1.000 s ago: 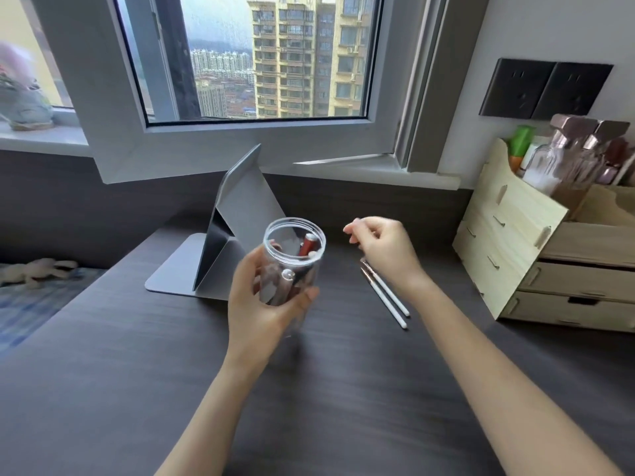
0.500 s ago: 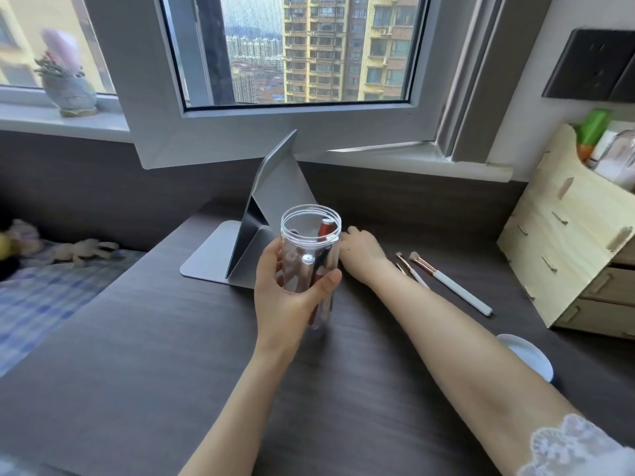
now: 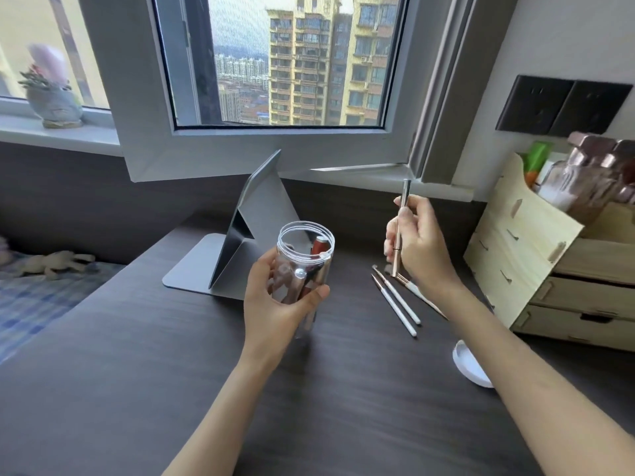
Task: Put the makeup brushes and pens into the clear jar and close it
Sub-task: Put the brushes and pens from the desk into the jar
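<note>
Upright, a slim metallic pen [image 3: 400, 228] is gripped by the right hand [image 3: 417, 245]; the lidless clear plastic jar [image 3: 304, 269] is held by the left hand [image 3: 278, 310] above bare dark table [image 3: 154, 372].

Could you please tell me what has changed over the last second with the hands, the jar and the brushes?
The right hand went down to the desk beside the jar, took hold of a slim metallic pen and lifted it; its grip now holds the pen upright. The left hand kept hold of the open clear jar. The white-handled brushes and the white lid stayed on the desk.
</note>
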The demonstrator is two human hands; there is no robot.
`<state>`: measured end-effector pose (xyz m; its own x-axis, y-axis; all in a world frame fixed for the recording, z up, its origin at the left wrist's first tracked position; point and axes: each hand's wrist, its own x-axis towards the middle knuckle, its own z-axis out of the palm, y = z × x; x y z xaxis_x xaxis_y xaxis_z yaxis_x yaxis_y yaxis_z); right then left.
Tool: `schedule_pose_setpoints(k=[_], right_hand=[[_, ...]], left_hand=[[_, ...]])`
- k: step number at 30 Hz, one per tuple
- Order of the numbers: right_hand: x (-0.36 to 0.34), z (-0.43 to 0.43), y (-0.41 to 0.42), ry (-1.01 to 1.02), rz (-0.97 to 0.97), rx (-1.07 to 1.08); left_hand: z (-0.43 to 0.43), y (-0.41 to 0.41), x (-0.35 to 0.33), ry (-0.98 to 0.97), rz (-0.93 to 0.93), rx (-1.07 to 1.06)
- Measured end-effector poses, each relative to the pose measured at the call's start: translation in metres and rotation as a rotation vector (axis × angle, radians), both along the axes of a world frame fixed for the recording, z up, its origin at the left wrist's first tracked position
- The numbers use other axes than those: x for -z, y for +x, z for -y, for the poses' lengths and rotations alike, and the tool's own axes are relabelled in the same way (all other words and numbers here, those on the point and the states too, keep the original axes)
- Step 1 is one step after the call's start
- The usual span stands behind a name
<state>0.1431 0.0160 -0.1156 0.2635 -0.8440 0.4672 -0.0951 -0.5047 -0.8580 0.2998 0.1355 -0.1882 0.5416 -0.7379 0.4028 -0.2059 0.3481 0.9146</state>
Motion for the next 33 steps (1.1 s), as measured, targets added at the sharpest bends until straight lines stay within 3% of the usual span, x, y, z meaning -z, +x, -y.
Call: schedule_pose_setpoints(k=[2, 4, 9, 11, 15, 20, 23, 25, 26, 28, 30, 33], right_hand=[[-0.013, -0.017, -0.013, 0.034, 0.064, -0.093], [-0.024, -0.036, -0.025, -0.036, -0.087, -0.129], [-0.046, -0.069, -0.040, -0.636, -1.120, 0.036], [-0.046, -0.073, -0.035, -0.737, -1.289, 0.019], [-0.044, -0.071, -0.023, -0.665, -1.081, -0.029], [-0.031, -0.063, -0.014, -0.692, -0.896, 0.100], [-0.031, -0.047, -0.024, -0.290, -0.501, -0.083], [-0.023, -0.028, -0.035, -0.121, -0.290, 0.012], [-0.013, -0.017, -0.039, -0.096, -0.332, 0.119], [0.016, 0.003, -0.042, -0.051, -0.609, 0.312], [0.044, 0.016, -0.039, 0.048, -0.846, 0.394], [0.063, 0.027, -0.031, 0.132, -1.020, 0.458]], left_hand=[[0.000, -0.004, 0.001, -0.027, 0.048, 0.010], [-0.001, -0.008, 0.000, -0.060, 0.126, 0.010], [-0.004, -0.019, 0.000, -0.113, 0.374, 0.058], [-0.002, -0.019, 0.005, -0.094, 0.485, 0.064], [-0.001, -0.020, 0.010, -0.054, 0.596, 0.097], [-0.001, -0.020, 0.008, -0.048, 0.573, 0.095], [0.002, -0.016, 0.008, -0.054, 0.332, 0.062], [0.005, -0.011, 0.009, -0.008, 0.159, 0.032], [0.006, -0.009, 0.009, 0.010, 0.124, 0.012], [0.007, -0.007, 0.009, 0.028, 0.097, -0.014], [0.007, -0.006, 0.008, 0.045, 0.090, -0.022], [0.008, -0.007, 0.009, 0.070, 0.064, -0.022]])
